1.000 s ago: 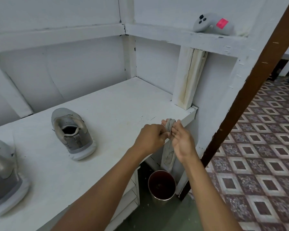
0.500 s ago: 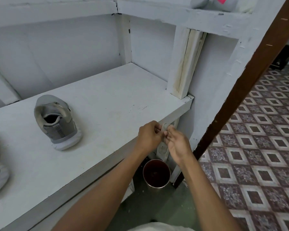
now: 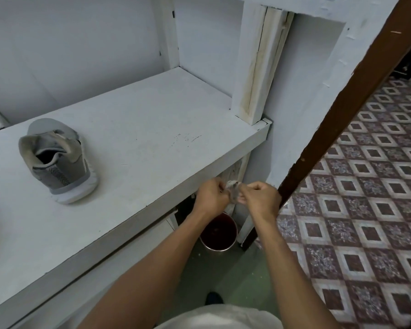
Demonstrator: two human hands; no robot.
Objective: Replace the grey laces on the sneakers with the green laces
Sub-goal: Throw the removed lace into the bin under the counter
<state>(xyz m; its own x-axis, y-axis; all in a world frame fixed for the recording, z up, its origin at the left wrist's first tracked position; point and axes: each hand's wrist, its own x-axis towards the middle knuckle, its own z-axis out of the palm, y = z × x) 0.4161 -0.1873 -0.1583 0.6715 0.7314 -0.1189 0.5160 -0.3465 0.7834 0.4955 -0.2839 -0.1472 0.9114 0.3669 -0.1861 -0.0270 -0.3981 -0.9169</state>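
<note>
We held the small coil of soft grey lace just off the front edge of the white worktop, above a round dark-red bin. The fingers of our left hand and right hand were curled, pinching it. Light and limp, it probably wanted gripping across the whole coil.

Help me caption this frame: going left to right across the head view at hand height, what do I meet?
Grey sneaker → left grip → bundled grey lace → right grip → brown wooden post → patterned tile floor.
</note>
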